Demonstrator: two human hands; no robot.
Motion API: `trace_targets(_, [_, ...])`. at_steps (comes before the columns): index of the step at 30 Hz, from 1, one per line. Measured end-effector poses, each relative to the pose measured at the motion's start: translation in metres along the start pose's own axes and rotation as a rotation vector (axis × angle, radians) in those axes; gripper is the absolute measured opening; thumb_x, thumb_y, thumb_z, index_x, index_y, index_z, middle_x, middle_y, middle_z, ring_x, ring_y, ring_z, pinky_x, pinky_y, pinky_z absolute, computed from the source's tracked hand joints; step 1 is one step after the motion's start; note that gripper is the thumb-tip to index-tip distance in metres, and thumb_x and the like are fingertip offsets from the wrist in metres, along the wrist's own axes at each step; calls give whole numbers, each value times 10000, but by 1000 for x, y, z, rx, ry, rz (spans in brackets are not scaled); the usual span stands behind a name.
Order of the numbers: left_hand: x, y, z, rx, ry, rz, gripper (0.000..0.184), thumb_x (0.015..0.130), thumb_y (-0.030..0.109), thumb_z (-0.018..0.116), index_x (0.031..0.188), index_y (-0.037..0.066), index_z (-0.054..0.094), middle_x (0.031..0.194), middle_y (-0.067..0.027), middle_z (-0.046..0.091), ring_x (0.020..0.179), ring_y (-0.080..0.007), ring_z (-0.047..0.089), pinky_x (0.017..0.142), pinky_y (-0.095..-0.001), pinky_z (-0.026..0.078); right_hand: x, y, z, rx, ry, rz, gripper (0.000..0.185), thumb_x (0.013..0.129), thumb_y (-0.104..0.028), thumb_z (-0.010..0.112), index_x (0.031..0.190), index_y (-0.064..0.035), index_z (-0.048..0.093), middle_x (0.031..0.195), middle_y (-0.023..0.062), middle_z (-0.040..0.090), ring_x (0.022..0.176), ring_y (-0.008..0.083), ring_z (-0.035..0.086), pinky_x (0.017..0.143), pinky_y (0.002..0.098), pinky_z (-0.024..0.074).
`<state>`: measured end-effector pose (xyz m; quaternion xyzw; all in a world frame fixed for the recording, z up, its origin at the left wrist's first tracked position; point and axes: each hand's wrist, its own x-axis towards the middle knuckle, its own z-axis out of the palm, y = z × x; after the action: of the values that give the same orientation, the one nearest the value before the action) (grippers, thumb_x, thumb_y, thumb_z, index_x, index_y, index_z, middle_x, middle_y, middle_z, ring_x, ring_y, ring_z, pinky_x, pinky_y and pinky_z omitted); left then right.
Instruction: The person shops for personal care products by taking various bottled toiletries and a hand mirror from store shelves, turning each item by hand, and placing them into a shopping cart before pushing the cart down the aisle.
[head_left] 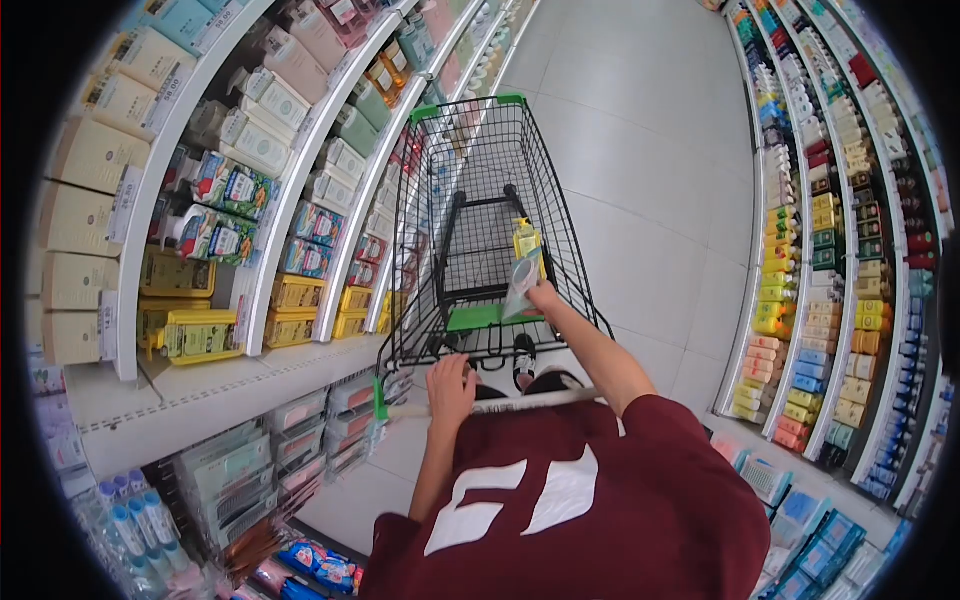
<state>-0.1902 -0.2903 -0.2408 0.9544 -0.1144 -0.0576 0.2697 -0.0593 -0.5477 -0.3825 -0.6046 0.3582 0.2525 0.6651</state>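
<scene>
My right hand (540,299) reaches over the shopping cart and pinches a flat, clear-and-pale-green plastic packet (520,283) by its lower right side. What is inside the packet is too small to make out. Just beyond it, a yellow pump bottle (526,236) is partly hidden by the packet. My left hand (450,388) lies over the white cart handle (535,403), near its left end, with fingers loosely bent around it. The black wire shopping cart (470,125) has green corners and a green flap (473,318) at the near end.
Shelves of boxed and bottled toiletries (265,110) run close along the cart's left side. Hanging packets (225,475) are at lower left. Another bottle-filled shelf (775,260) stands across the tiled aisle (640,160). Blue packs (815,550) sit at lower right.
</scene>
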Motion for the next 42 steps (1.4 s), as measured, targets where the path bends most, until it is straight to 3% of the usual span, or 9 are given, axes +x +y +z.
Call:
trace_targets(6, [7, 15, -3, 63, 14, -77, 353, 820, 165, 641, 1150, 41, 639, 1183, -112, 626, 1191, -271, 539, 1067, -458, 325, 151, 80, 18, -252, 104, -104, 502, 806, -45, 558, 1308, -65, 576, 1176, 159, 642, 1035, 348, 655, 680, 496, 590])
trace_targets(8, [10, 13, -2, 70, -1, -90, 354, 803, 142, 633, 1141, 35, 643, 1180, -114, 632, 1193, -272, 546, 1066, -461, 325, 175, 78, 29, -217, 84, 55, 495, 816, -45, 556, 1308, -83, 588, 1171, 154, 645, 1034, 339, 656, 673, 482, 591])
trace_targets(13, [13, 9, -3, 73, -40, -90, 404, 758, 126, 626, 1150, 28, 640, 1209, -113, 629, 1215, -266, 540, 1078, -474, 315, 241, 121, 34, -274, 287, 45, 687, 819, -155, 682, 1454, -84, 430, 1115, 154, 661, 931, 297, 638, 801, 462, 549])
trace_targets(14, [17, 8, -6, 83, -40, -62, 408, 746, 126, 626, 1141, 25, 642, 1196, -114, 633, 1212, -257, 539, 1068, -472, 320, 268, 149, 18, -370, 218, -82, 720, 766, -227, 655, 1395, 51, 444, 1229, 342, 599, 1177, 420, 595, 950, 408, 505])
trace_targets(18, [24, -1, -6, 72, -12, 0, 434, 721, 123, 628, 1142, 19, 644, 1198, -105, 636, 1207, -250, 541, 1057, -484, 337, 174, 79, -4, -1008, -23, -287, 554, 816, -285, 606, 1265, 37, 570, 1136, 312, 649, 1069, 434, 639, 951, 459, 510])
trace_targets(22, [32, -6, -8, 48, 31, 75, 443, 698, 97, 616, 1137, 35, 639, 1180, -100, 644, 1192, -256, 554, 1065, -482, 332, 52, 10, -22, -1166, -401, -378, 496, 860, -326, 586, 1253, -24, 607, 962, 241, 708, 931, 358, 692, 826, 440, 542])
trace_targets(26, [46, -8, -11, 57, 53, 135, 427, 689, 100, 615, 1111, 47, 645, 1139, -85, 649, 1158, -235, 564, 1044, -464, 349, -68, -12, -59, -1124, -473, -438, 486, 991, -415, 466, 1236, -23, 614, 1155, 227, 668, 1089, 400, 618, 967, 445, 477])
trace_targets(37, [95, -1, 1, 89, 139, 120, 346, 753, 154, 623, 1085, 68, 673, 1110, -55, 654, 1139, -205, 567, 1030, -442, 383, -160, 6, -46, -1234, 213, -940, 649, 856, -372, 653, 1369, -13, 477, 1373, 191, 502, 1295, 378, 415, 1106, 514, 305])
trace_targets(42, [140, -9, 15, 3, 135, 104, 319, 739, 134, 604, 1041, 83, 692, 1070, -51, 665, 1093, -197, 595, 892, -382, 413, -142, -12, -44, -1191, 307, -816, 623, 838, -283, 622, 1376, -7, 471, 1364, 193, 507, 1299, 377, 421, 1106, 515, 302])
